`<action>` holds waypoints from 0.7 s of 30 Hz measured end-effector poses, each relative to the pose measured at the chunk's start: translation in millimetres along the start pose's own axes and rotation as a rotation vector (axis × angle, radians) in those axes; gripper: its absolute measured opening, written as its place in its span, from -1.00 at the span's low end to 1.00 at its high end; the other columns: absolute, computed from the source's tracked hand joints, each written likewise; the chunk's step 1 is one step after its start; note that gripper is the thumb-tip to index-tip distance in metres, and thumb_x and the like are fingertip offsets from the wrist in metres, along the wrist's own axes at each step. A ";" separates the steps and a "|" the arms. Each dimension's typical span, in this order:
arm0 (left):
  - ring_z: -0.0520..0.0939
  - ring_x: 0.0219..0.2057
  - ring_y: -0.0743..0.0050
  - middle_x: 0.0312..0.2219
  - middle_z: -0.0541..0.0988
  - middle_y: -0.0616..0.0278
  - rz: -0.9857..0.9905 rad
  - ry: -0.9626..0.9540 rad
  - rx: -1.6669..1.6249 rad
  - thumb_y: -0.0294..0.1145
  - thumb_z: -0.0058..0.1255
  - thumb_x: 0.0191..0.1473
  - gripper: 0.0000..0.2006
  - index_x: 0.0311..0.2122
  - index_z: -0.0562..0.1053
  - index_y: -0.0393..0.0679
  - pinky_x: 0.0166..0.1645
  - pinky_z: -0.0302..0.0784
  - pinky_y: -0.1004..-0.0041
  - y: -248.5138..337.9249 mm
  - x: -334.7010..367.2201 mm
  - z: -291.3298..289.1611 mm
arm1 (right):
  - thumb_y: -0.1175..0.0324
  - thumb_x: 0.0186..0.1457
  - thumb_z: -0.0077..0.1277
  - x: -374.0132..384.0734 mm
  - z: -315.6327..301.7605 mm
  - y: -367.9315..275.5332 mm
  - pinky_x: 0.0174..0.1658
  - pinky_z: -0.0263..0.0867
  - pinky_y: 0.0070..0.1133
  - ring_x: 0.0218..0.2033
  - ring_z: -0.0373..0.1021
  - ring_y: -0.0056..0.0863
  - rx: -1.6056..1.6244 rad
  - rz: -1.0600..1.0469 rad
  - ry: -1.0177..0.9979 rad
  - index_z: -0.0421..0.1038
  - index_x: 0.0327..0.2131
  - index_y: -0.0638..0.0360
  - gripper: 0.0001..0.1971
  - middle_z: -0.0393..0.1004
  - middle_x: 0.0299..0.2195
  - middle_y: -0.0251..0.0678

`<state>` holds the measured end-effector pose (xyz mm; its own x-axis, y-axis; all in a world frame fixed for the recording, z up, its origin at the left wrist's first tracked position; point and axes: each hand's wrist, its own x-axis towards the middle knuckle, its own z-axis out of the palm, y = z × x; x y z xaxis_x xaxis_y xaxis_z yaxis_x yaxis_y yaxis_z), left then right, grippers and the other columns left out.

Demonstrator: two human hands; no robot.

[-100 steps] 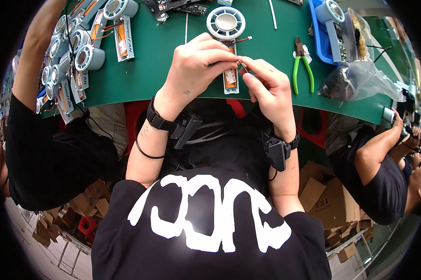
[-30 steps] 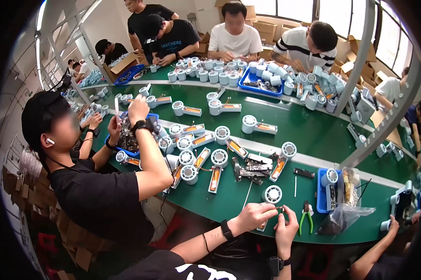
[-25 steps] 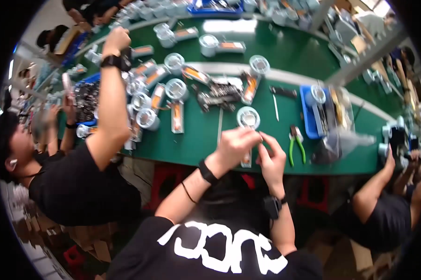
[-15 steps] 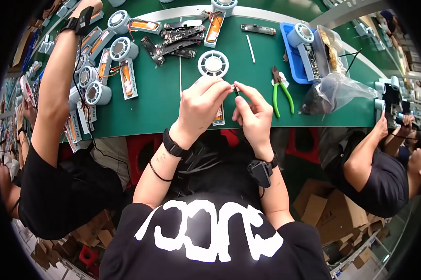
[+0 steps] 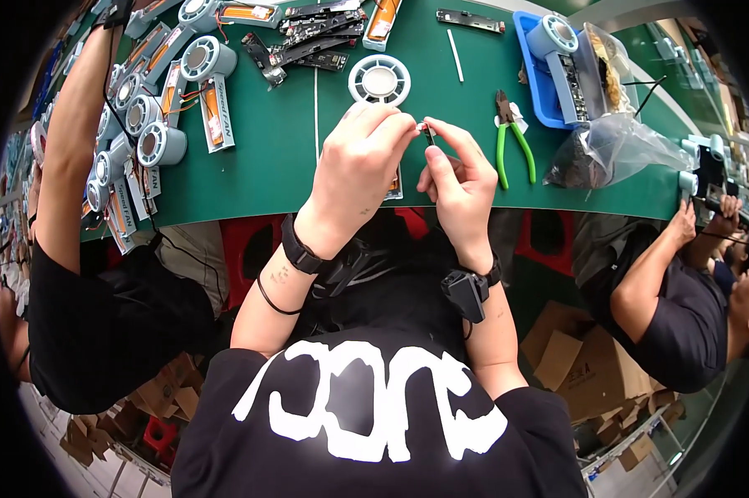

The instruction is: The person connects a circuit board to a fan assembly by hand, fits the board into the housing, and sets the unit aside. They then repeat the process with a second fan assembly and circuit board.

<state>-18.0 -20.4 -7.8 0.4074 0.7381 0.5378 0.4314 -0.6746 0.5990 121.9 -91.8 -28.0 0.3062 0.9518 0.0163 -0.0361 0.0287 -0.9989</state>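
My left hand is closed in a pinch, its fingertips meeting those of my right hand above the table's near part. Between the two hands is a small dark strip with a whitish-red bit at its upper end; my right thumb and forefinger grip the strip. What my left fingertips hold is too small to make out. Just beyond and partly under my hands lies a light blue handheld fan, round head away from me. Its open handle shows some orange below my left hand; the rest is hidden.
Green-handled cutters lie right of my hands, near a white stick. Farther right are a blue tray and a clear plastic bag. Circuit boards are piled at the back; several fans lie left, beside a co-worker's arm.
The view has shifted, so the table things sit higher in the picture. My hands stay together in the same pinch, with the small dark strip tilted slightly differently between them.
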 end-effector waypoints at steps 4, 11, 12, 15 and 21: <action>0.62 -0.39 0.18 -0.39 0.59 0.17 0.018 0.000 0.048 -0.54 0.26 0.00 -0.89 -0.34 0.55 -0.22 -0.32 0.56 0.33 -0.1 1.2 0.4 | 0.60 0.23 0.03 -0.6 3.5 -0.2 -0.53 0.32 -0.73 -0.55 0.44 -0.69 -0.124 -0.114 0.017 0.48 0.05 0.27 -0.69 0.53 -0.12 -0.28; 0.63 -0.38 0.17 -0.37 0.59 0.19 -0.002 -0.085 0.189 -0.53 0.26 -0.01 -0.87 -0.31 0.55 -0.21 -0.31 0.58 0.32 6.3 1.3 -5.0 | 0.59 0.18 0.09 -0.6 6.0 10.2 -0.51 0.37 -0.69 -0.53 0.47 -0.66 -0.495 -0.369 0.089 0.52 0.00 0.24 -0.70 0.56 -0.13 -0.25; 0.63 -0.38 0.17 -0.37 0.59 0.19 -0.004 -0.086 0.190 -0.53 0.26 -0.01 -0.87 -0.31 0.55 -0.21 -0.31 0.58 0.32 5.8 1.2 -5.7 | 0.59 0.18 0.09 -1.2 6.6 10.6 -0.52 0.37 -0.69 -0.53 0.47 -0.66 -0.471 -0.355 0.095 0.52 0.00 0.24 -0.70 0.56 -0.13 -0.25; 0.63 -0.37 0.15 -0.33 0.59 0.18 0.043 -0.134 0.110 -0.53 0.25 0.00 -0.85 -0.29 0.54 -0.21 -0.30 0.58 0.32 0.8 1.6 -8.1 | 0.59 0.17 0.10 -2.6 7.4 10.3 -0.53 0.36 -0.69 -0.53 0.47 -0.66 -0.422 -0.327 0.106 0.53 0.00 0.23 -0.70 0.56 -0.14 -0.24; 0.63 -0.37 0.15 -0.33 0.57 0.16 0.138 -0.171 0.046 -0.54 0.24 0.01 -0.85 -0.28 0.53 -0.23 -0.29 0.59 0.32 -11.4 4.9 -10.6 | 0.62 0.25 0.01 -2.0 4.6 -0.2 -0.48 0.37 -0.73 -0.51 0.45 -0.68 -0.205 -0.101 0.024 0.47 0.06 0.28 -0.68 0.48 -0.03 -0.24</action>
<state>-29.4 -9.0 -5.7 0.5936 0.6288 0.5022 0.3967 -0.7716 0.4973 116.9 -92.3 -27.6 0.3213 0.9396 0.1184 0.1892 0.0588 -0.9802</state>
